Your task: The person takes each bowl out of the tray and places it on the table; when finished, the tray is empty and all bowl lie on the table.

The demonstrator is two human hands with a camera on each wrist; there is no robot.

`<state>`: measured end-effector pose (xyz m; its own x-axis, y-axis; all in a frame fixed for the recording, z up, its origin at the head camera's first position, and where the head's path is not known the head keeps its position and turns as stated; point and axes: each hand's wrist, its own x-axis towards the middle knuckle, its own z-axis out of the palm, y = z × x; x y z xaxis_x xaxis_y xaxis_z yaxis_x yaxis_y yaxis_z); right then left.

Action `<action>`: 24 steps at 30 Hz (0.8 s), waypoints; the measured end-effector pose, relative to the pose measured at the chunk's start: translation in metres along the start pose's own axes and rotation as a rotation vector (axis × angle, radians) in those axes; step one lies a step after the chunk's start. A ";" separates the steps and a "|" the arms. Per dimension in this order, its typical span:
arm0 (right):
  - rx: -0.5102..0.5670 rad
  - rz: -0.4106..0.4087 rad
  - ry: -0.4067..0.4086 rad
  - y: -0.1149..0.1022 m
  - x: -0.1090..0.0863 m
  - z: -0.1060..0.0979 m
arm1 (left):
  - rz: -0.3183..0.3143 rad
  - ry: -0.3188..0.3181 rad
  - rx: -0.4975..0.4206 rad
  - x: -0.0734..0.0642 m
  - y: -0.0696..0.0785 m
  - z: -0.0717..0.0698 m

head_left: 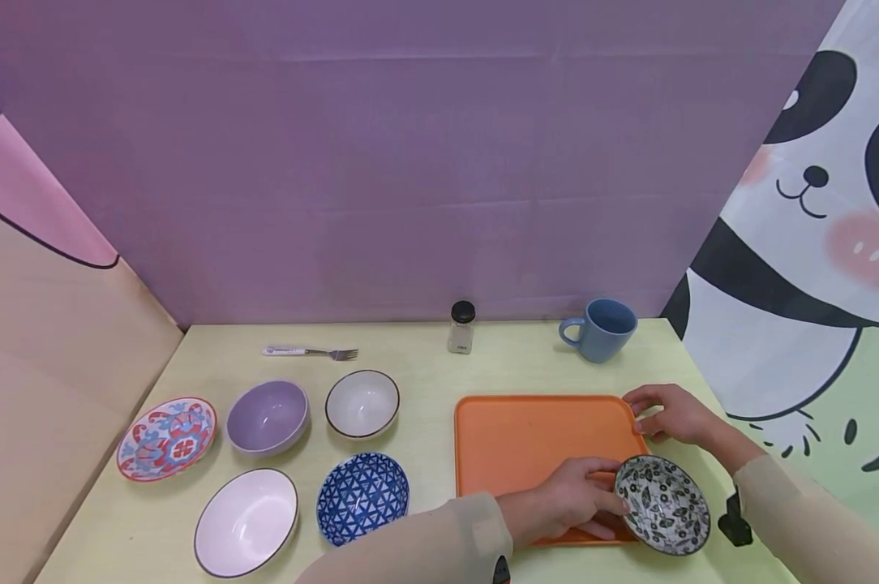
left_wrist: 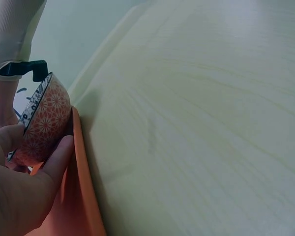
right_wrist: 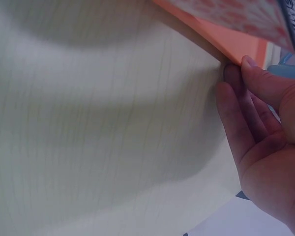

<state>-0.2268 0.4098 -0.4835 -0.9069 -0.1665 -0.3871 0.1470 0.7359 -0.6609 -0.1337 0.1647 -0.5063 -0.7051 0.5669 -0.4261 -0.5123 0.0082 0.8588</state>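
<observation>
My left hand (head_left: 567, 496) grips the left rim of a patterned bowl (head_left: 664, 504), thumb at the rim and fingers under the outside. Inside, the bowl has black leaves on white; the left wrist view shows its red outer wall (left_wrist: 48, 120) with white flower shapes. It is tilted over the right front corner of an orange tray (head_left: 527, 438). At that tray's right edge, my right hand (head_left: 676, 418) pinches the rim between thumb (right_wrist: 260, 78) and a finger. The bowl hides the tray's front right corner in the head view.
Left of the tray lie a blue triangle-patterned bowl (head_left: 362, 499), a white bowl (head_left: 362, 404), a purple bowl (head_left: 267, 418), a larger white bowl (head_left: 246, 523) and a red-blue patterned dish (head_left: 165, 440). Behind stand a fork (head_left: 311, 353), a black-capped shaker (head_left: 461, 328) and a blue mug (head_left: 602, 332).
</observation>
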 end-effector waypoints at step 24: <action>-0.008 -0.034 0.017 0.001 -0.003 0.003 | 0.058 0.045 -0.032 -0.015 -0.009 -0.012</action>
<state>-0.2228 0.4092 -0.4848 -0.9179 -0.1804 -0.3535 0.1129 0.7352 -0.6684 -0.1242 0.1465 -0.5110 -0.7550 0.5278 -0.3891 -0.4848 -0.0499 0.8732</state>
